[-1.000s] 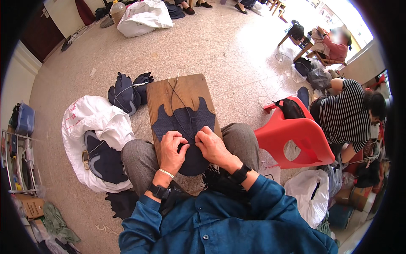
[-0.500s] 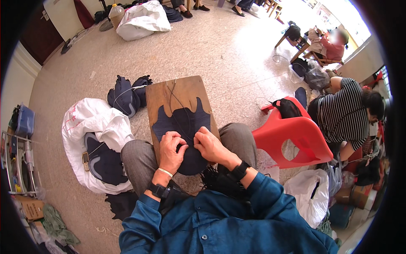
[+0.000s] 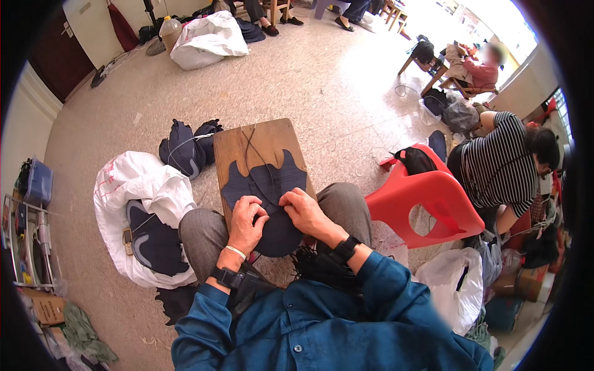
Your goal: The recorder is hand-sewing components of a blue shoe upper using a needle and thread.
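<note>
A dark navy fabric piece (image 3: 272, 238), pointed at its upper corners and rounded at the lower end, lies on a wooden board (image 3: 278, 133) between my knees. Dark cord (image 3: 252, 148) comes down from the board's top edge over the fabric, crossing itself before it reaches my hands. My left hand (image 3: 247, 219) rests on the left side of the fabric, thumb and fingers curled in a pinch. Opposite it, my right hand (image 3: 303, 213) has its fingers bent together over the fabric's right side. Whatever the fingertips pinch is too small to make out.
At my left, a white sack (image 3: 139, 170) holds more navy pieces, with a tied navy bundle (image 3: 180, 151) beyond it. A red plastic chair (image 3: 427, 204) stands close on my right, near a person in a striped shirt (image 3: 498, 164). A white bag (image 3: 455, 278) lies below the chair.
My hands have moved slightly apart, the left one shifting a little to the left. The whole scene sits somewhat lower in the picture. The fabric stays on the board.
</note>
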A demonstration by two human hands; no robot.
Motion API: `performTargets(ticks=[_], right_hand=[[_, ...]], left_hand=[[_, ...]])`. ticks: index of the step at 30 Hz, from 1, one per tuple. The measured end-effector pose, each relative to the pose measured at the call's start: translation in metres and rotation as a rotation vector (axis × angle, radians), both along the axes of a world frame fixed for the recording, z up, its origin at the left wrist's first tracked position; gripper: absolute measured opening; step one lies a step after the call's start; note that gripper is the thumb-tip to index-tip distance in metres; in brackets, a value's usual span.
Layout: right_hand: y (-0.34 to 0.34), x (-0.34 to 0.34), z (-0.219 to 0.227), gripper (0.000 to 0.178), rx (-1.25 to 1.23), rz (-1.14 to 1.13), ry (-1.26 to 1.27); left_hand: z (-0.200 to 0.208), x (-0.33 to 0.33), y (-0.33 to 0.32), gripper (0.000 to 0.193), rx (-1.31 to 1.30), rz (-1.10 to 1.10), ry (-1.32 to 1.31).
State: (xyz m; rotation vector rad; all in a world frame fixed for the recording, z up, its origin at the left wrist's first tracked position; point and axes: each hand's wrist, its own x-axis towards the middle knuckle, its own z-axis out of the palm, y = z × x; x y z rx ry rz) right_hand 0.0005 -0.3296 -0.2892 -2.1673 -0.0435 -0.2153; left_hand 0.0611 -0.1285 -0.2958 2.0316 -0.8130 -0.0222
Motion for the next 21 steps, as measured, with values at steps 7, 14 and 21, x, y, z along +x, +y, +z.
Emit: performTargets(ticks=[7,14,21], right_hand=[[-0.001,0.004,0.001,0.010,-0.019,-0.005,0.011],[-0.005,0.025,0.006,0.012,-0.030,-0.017,0.017],[0.024,0.052,0.012,0.024,-0.300,-0.119,0.226]], left_hand=[[0.006,-0.003,-0.005,0.015,-0.156,0.175,0.012],[0.005,0.006,-0.008,0.010,0.002,0.160,-0.022],[-0.004,0.005,-0.006,0.017,-0.064,0.129,-0.024]])
